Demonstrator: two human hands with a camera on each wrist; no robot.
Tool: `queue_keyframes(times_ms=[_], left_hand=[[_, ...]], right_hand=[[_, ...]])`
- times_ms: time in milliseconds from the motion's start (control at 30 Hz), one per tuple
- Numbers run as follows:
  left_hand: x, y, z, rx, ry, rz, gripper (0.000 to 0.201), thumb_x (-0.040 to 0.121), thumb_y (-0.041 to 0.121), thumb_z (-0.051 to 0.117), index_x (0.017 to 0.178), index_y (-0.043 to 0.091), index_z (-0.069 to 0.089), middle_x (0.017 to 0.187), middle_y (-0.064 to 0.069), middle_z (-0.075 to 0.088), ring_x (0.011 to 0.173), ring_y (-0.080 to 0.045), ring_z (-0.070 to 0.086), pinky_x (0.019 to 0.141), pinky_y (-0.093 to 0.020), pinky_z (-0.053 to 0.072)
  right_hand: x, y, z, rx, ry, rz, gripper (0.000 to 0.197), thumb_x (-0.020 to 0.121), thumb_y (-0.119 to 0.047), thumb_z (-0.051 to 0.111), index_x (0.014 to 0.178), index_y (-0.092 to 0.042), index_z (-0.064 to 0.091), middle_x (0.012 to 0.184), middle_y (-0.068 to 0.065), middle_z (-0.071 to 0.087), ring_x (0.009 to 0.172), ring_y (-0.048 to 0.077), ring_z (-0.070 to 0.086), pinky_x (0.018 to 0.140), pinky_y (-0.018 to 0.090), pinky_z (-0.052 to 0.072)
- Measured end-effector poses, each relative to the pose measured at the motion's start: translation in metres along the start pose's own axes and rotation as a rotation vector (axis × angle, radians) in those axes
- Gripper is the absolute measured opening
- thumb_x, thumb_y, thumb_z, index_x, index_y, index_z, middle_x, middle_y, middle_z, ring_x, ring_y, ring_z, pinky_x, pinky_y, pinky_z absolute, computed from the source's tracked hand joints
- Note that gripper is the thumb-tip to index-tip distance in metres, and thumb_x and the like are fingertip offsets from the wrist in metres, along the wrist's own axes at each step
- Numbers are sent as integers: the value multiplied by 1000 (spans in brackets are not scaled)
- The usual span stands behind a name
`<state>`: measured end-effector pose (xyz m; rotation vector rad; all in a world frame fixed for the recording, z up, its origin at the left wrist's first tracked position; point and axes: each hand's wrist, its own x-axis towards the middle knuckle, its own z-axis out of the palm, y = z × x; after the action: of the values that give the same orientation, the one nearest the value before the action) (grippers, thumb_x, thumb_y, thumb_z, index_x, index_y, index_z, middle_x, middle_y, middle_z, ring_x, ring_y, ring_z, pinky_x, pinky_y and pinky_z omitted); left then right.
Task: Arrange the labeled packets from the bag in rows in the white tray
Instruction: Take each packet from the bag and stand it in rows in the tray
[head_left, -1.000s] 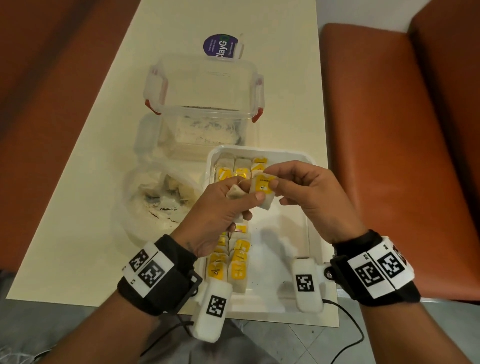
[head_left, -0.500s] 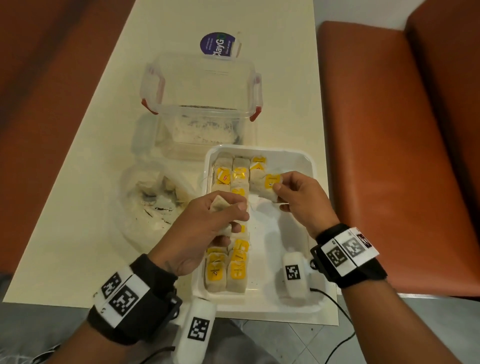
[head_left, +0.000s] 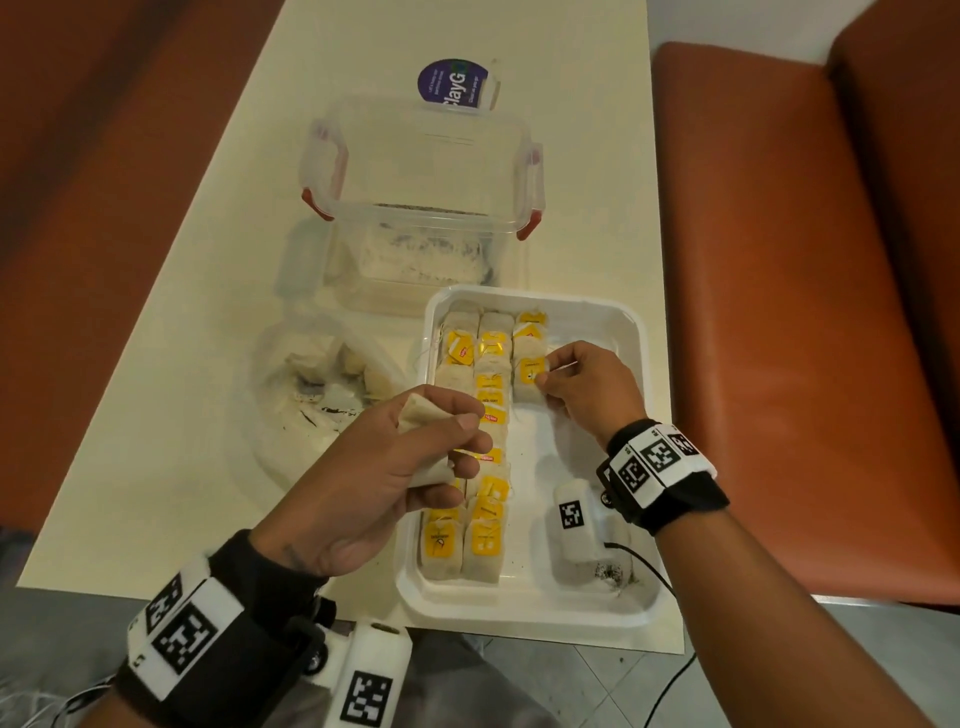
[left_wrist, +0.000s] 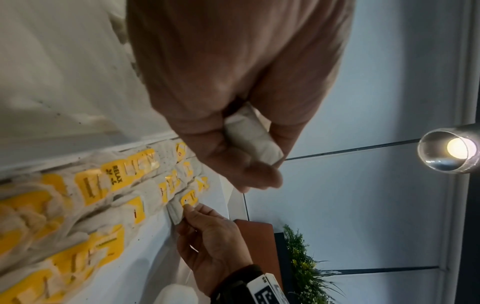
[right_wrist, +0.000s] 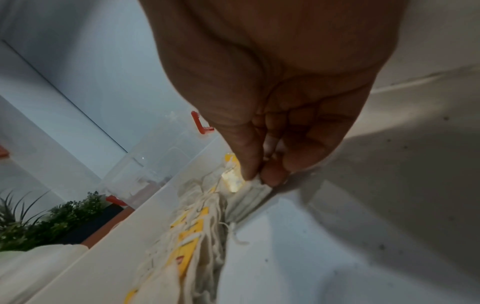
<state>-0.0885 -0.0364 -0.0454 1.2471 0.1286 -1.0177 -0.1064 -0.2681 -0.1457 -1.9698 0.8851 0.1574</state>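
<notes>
Nearest, the left hand (head_left: 395, 467) hovers over the near left part of the white tray (head_left: 524, 605), its fingers curled round a packet (head_left: 421, 415) whose label does not show from above. It looks held in reserve, ready to be set down once the other hand is clear. Below it, two long rows of packets (head_left: 485, 540) run from the near wall of the tray to the far wall, each lying flat with its yellow label up and each overlapping the next, so that the labels can be read in line. The right half of the tray floor is bare, which leaves room for more rows.

Farther in, the right hand (head_left: 587, 387) pinches the right edge of a packet with a yellow label (head_left: 530, 371) between thumb and fingertip, setting it at the near end of a short third row at the tray's far right. The pinch at the edge likely lets it be nudged square against its neighbours.

Left of the tray on the table (head_left: 156, 415) lies the clear bag (head_left: 317, 384), with a few packets inside. Beyond the tray stands a clear box with red clips (head_left: 423, 171), and behind that a round purple tag (head_left: 454, 85).
</notes>
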Motion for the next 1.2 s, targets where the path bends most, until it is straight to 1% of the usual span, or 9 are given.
queue_keyframes(times_ms=[133,400,533,700,767,900,1000,1133,1200], left_hand=[[-1,0,-2,-17,6,-11,33,76,23,69,107,10,66,89,-11,71,66,-10,64,50,-22,55],[-1,-1,-3,-28,15,-19,31,77,23,69,105,10,66,87,-10,70,66,-10,63,50,-21,55],[-1,-2,-3,-35,23,-25,31,77,22,69,104,10,66,86,-10,70,65,-10,64,50,-22,55],[0,-3,-3,-39,29,-35,32,76,22,69,105,9,66,86,-11,70,65,-11,64,50,-22,55],[1,-3,-4,-55,30,-38,31,77,21,69,106,9,65,88,-12,70,67,-12,64,52,-23,56],[4,-5,-5,-166,25,-60,28,86,8,63,114,6,66,100,-19,73,79,-19,72,66,-29,62],[8,-4,-5,-279,21,-85,33,90,0,52,120,3,65,110,-24,72,96,-29,73,80,-34,60],[14,-2,-5,-373,1,-99,40,96,-3,36,126,4,62,117,-26,69,108,-35,70,88,-39,57],[18,-1,-4,-406,-2,-86,41,97,-4,34,128,4,60,118,-25,69,109,-35,69,90,-40,55]], right_hand=[[0,0,5,87,26,15,16,86,-22,74,91,-28,60,73,-5,71,67,19,70,82,48,60],[-4,1,7,128,65,-8,27,82,-22,80,98,-25,58,72,-5,68,68,19,70,79,45,58],[-4,1,7,159,75,4,29,80,-15,81,93,-28,58,70,-4,68,66,19,69,78,46,60],[-3,1,8,193,74,4,30,80,-11,81,90,-27,58,75,-2,66,72,20,68,63,31,54],[-3,1,8,191,76,0,29,80,-12,81,90,-27,58,75,-3,66,72,20,69,62,29,52],[-3,1,8,180,70,-8,29,81,-16,82,92,-25,57,78,2,70,67,20,69,74,44,60],[-3,1,6,184,76,-14,26,82,-20,80,94,-26,58,83,4,73,72,24,73,79,52,60],[-14,-5,3,161,81,-54,20,85,-28,77,93,-28,58,83,-3,70,78,22,72,80,52,59],[-28,-15,-1,161,71,-105,17,87,-32,75,91,-26,60,82,-6,68,75,20,71,77,46,59]])
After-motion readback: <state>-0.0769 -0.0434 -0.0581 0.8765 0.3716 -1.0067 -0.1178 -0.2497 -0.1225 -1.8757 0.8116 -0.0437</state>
